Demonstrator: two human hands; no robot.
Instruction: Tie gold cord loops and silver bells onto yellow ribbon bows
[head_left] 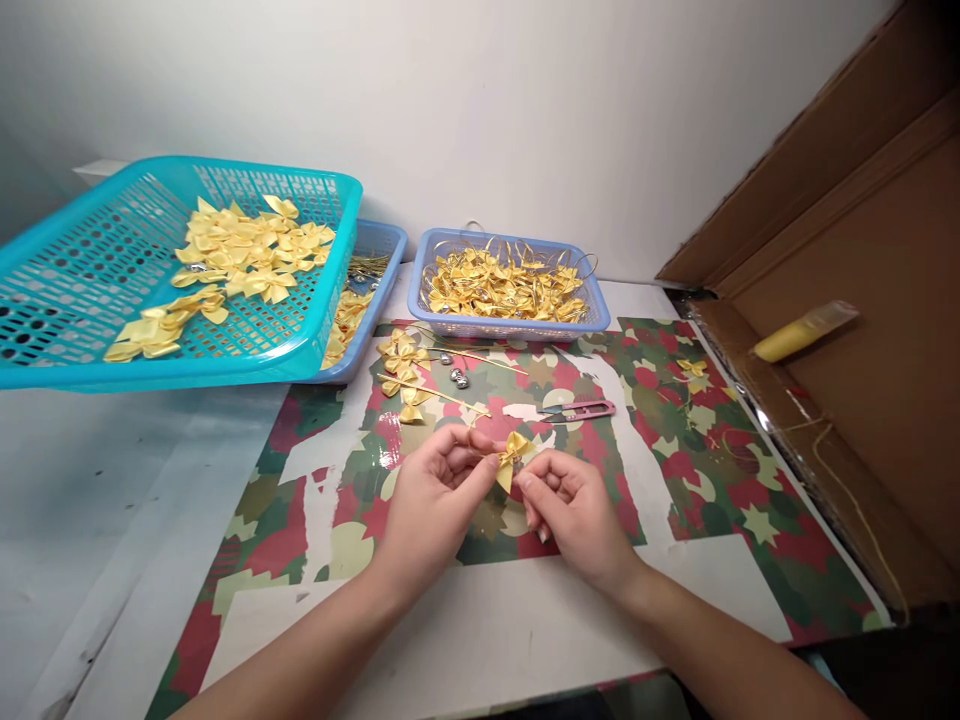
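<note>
My left hand (442,490) pinches a small yellow ribbon bow (512,458) between thumb and forefinger, over the middle of the table. Close against the bow's right side is my right hand (566,505), its thumb and forefinger pressed together; what they grip is too small to make out. Just beyond the hands lie several loose yellow bows (405,360) with thin gold cords (457,402). Beside them are silver beads (459,378). A pair of pink-handled thread snips (581,411) rests flat behind my right hand.
A turquoise basket (345,250) of yellow bows stands raised at left, partly covering a blue basket (390,265). Another blue basket (510,325) at the back holds corded bows. Cardboard (862,260) walls the right side, with a yellow tube (802,332) sticking out.
</note>
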